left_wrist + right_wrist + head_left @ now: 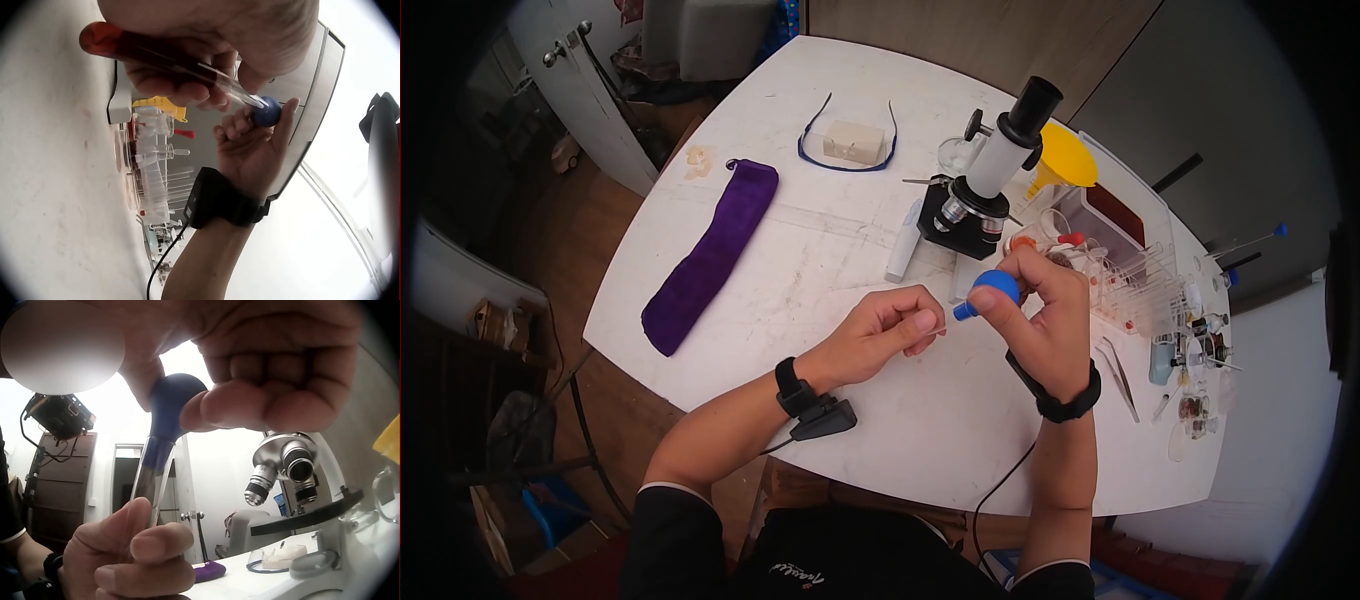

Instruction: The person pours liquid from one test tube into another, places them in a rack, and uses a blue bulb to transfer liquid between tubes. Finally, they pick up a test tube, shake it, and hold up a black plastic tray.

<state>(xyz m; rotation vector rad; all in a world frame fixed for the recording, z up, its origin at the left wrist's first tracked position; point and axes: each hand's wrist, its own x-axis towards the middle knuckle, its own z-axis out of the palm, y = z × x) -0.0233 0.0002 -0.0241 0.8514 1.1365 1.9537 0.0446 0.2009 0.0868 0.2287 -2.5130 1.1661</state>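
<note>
My left hand grips a glass test tube with dark red liquid in its rounded end. In the head view the fingers hide most of this tube. A blue rubber bulb is pinched between the thumb and fingers of my right hand. The bulb's narrow neck sits at the tube's mouth in the right wrist view, with a thin stem running down inside the glass. Both hands are raised over the white table, in front of a microscope.
Right of the microscope are a yellow funnel, a rack of test tubes and several small bottles. Steel tweezers lie near my right wrist. To the left are a purple pouch and safety glasses around a pale block.
</note>
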